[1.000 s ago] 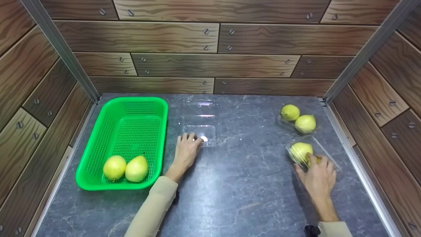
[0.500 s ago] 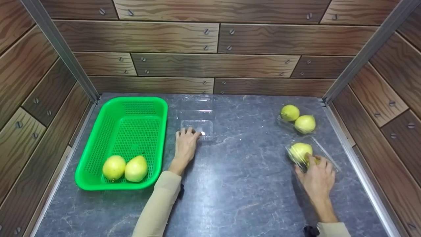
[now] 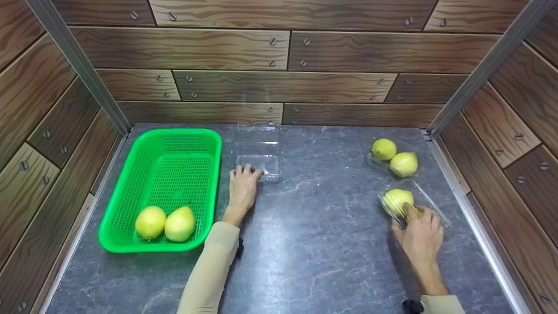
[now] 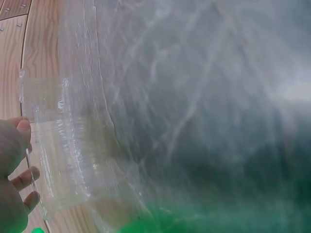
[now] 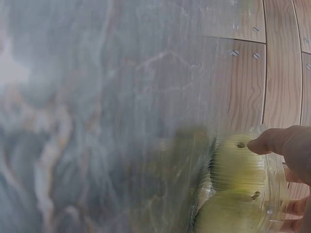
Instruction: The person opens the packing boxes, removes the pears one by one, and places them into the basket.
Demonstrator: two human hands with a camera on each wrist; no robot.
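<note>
My left hand (image 3: 244,185) pinches the near edge of a clear plastic clamshell container (image 3: 257,150), which lies opened out beside the basket. In the left wrist view, fingertips and thumb sit on the edge of the clear container (image 4: 63,150), with nothing inside it. On the right, my right hand (image 3: 420,235) grips another clear container (image 3: 429,201) from above. It holds two yellow-green fruits, one plainly visible fruit (image 3: 397,201) and one mostly under the fingers. The right wrist view has the thumb (image 5: 267,141) over a fruit (image 5: 238,167) and fingers along the container's side.
A green perforated basket (image 3: 216,174) stands at the left with two yellow-green fruits (image 3: 179,223) near its front. Behind the right hand, a second packed container holds two more fruits (image 3: 403,164). Wood-patterned walls (image 3: 279,83) enclose the grey marbled table (image 3: 305,244).
My left hand has slid the opened container away from me and slightly left, toward the back wall. The right hand stays on its container.
</note>
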